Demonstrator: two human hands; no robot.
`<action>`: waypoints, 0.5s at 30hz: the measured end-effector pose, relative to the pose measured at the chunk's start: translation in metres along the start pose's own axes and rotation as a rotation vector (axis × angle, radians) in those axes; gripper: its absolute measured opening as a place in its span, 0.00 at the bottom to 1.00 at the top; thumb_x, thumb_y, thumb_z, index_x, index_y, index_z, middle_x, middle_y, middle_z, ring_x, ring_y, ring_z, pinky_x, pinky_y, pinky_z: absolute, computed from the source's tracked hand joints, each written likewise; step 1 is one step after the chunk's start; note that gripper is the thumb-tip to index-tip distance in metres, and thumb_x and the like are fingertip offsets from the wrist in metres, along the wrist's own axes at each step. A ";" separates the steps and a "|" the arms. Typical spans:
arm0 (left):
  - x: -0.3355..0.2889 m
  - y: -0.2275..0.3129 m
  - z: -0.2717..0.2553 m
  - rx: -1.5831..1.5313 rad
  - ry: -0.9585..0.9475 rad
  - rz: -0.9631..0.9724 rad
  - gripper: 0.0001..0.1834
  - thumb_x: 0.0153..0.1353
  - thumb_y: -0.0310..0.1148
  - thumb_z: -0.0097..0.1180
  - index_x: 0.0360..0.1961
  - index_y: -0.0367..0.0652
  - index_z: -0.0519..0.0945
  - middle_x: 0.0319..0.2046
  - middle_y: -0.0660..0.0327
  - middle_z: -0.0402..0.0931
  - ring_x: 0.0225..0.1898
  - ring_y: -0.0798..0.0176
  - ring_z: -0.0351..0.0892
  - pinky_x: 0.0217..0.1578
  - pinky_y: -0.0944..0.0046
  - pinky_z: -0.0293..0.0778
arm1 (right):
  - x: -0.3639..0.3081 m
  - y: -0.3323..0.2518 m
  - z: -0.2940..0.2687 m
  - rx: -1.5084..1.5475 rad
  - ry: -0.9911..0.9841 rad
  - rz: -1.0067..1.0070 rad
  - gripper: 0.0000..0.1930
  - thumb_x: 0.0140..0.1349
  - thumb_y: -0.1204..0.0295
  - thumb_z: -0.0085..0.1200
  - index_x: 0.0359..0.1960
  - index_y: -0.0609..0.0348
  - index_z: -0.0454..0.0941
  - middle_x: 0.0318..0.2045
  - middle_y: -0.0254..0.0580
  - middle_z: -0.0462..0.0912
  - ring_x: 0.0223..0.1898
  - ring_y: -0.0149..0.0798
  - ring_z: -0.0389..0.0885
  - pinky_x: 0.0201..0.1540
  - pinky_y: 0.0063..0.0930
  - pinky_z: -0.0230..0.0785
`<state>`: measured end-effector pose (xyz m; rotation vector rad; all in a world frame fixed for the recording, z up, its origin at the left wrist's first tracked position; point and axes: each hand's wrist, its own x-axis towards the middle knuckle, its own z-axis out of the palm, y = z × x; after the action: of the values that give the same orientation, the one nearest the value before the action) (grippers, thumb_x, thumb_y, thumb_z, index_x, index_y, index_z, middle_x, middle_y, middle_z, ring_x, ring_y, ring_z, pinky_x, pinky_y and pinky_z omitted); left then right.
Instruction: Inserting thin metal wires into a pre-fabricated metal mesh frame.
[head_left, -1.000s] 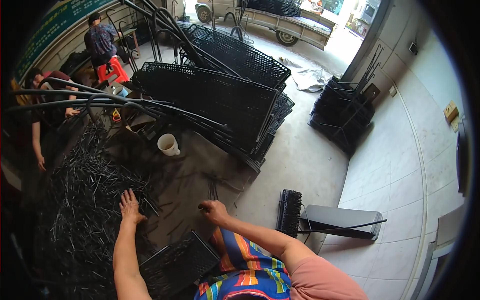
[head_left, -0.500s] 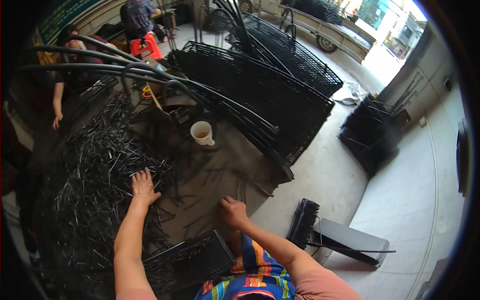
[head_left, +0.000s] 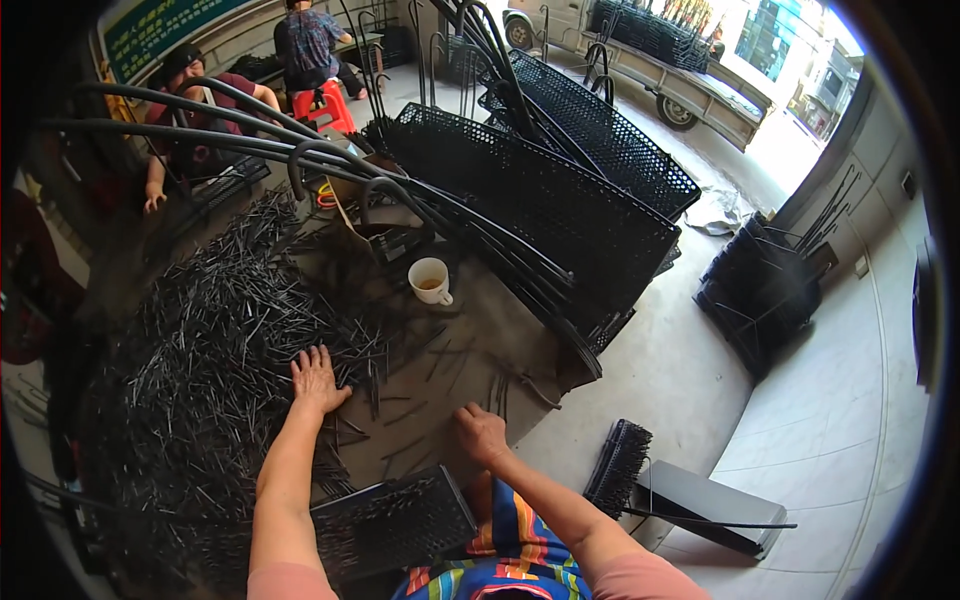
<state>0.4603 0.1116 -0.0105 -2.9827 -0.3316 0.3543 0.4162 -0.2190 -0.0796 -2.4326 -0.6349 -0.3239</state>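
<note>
Black metal sticks (head_left: 200,350), thin and short, lie in a big messy pile on the left side of the grey counter (head_left: 470,330). The left hand (head_left: 317,380) lies flat on the near right edge of that pile, with its fingers (head_left: 308,357) spread apart and touching the sticks. The right hand (head_left: 480,432) rests on the counter near its front edge, to the right of the pile. Its fingers are curled in, and a few loose sticks lie just beside it, but I cannot tell if it holds 1.

A black plastic tray (head_left: 395,520) full of small holes sits near the person, between the 2 arms. A white cup (head_left: 430,280) with a handle stands farther back on the counter, with brown drink inside.

Long bent black tubes (head_left: 300,150) cross over the far part of the counter. Behind them lean big black panels (head_left: 560,200) with a net of holes. On the floor to the right lie a black brush (head_left: 618,465) with stiff hairs and a grey dustpan (head_left: 705,500). Far left, 2 other people (head_left: 250,70) sit.
</note>
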 end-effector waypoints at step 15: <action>-0.030 -0.013 0.023 -0.178 0.192 0.175 0.67 0.34 0.44 0.75 0.71 0.36 0.43 0.64 0.48 0.58 0.68 0.45 0.54 0.68 0.47 0.48 | 0.001 -0.001 0.000 0.013 -0.024 0.020 0.07 0.52 0.73 0.53 0.34 0.52 0.75 0.31 0.42 0.75 0.28 0.50 0.80 0.27 0.44 0.71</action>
<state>0.4236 0.1191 -0.0248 -3.1962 -0.0860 0.0548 0.4165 -0.2179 -0.0792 -2.4319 -0.6204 -0.2812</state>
